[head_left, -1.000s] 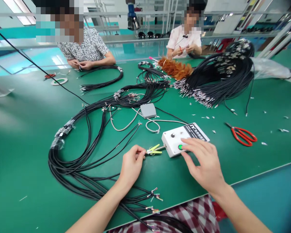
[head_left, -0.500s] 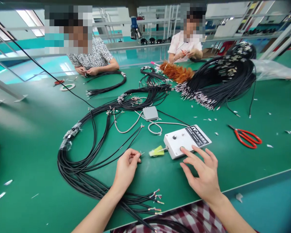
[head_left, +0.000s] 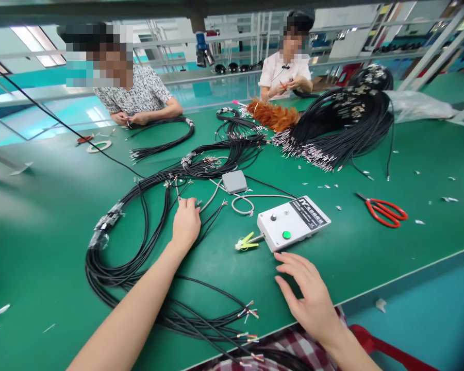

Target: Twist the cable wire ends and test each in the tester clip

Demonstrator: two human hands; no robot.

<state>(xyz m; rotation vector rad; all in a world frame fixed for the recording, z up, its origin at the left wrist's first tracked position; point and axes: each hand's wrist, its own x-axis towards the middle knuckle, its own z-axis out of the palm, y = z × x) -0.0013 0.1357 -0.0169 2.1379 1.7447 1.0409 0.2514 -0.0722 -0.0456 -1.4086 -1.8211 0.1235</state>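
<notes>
The left hand (head_left: 185,224) has left the yellow-green clip (head_left: 246,242) at the front of the white box (head_left: 292,222), where a second ago it pinched a wire end, and now lies out at about ten o'clock from that box, on the black cables (head_left: 139,232) spread over the green table (head_left: 42,216). Its fingers are curled down over the thin cable ends beside the grey cord (head_left: 212,196); whether they have closed on one cable cannot be told from this view. The right hand (head_left: 307,293) has come off the green button (head_left: 286,235), which it pressed a second ago, and now hovers open at six o'clock from the box, fingers spread, holding nothing and just short of the box edge. The clip stands empty, its two prongs apart. Judging by this, one wire end seems finished with and the left hand looks to be after another among the cables. A small grey block (head_left: 234,181) lies at eleven o'clock from the box, and red scissors (head_left: 382,211) lie well apart at three o'clock. Across the table two other people work on their own cable bundles.
</notes>
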